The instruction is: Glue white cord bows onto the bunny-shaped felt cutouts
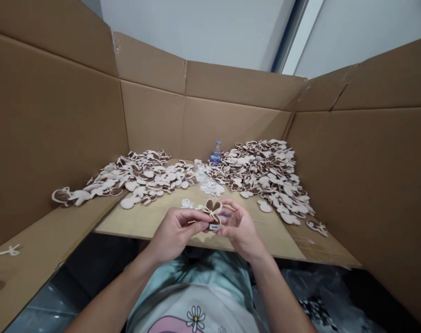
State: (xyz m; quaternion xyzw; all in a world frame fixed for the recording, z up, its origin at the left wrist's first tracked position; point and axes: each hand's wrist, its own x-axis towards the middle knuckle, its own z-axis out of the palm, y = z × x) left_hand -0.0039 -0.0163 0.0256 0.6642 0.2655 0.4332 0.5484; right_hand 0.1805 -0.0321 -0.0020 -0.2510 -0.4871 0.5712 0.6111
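Between my two hands, just above the table's front edge, is a small brown-and-cream fabric bunny-shaped piece (pixel 210 208) with a cream bow across its middle and a small printed white tag at its lower end. My left hand (pixel 177 231) pinches its left side between thumb and fingers. My right hand (pixel 240 229) holds it from the right, with the fingers curled behind it and the thumb near the tag. A little white bundle (pixel 187 203) lies on the table just behind my left hand.
Heaps of similar pieces lie at left (pixel 151 173) and right (pixel 262 169). Between them are clear plastic bits (pixel 207 178) and a water bottle (pixel 216 155). Tall cardboard walls (pixel 231 83) enclose the table (pixel 127 219). A loose cream bow (pixel 11 250) lies far left.
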